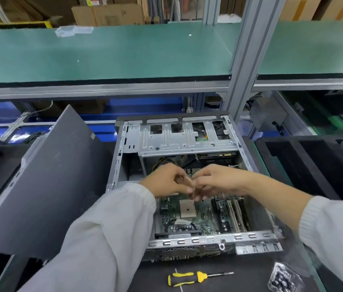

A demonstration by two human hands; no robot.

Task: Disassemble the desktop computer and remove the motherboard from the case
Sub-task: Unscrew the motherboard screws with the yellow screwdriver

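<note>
An open desktop case (257, 236) lies flat on the bench in front of me, its metal drive cage (166, 142) at the far end. The green motherboard (206, 218) sits inside, with a bare square processor (188, 208) and long slots on the right. My left hand (166, 180) and my right hand (221, 180) hover together above the board's middle. Their curled fingertips meet and seem to pinch something small, which the fingers hide. Yellow and black cables (162, 162) run behind the hands.
The grey side panel (48, 186) leans at the case's left. A yellow-and-black screwdriver (191, 278) lies on the near black mat, with a clear bag of small parts (284, 279) to its right. Black foam trays (305, 165) stand on the right. A green shelf (103, 55) spans above.
</note>
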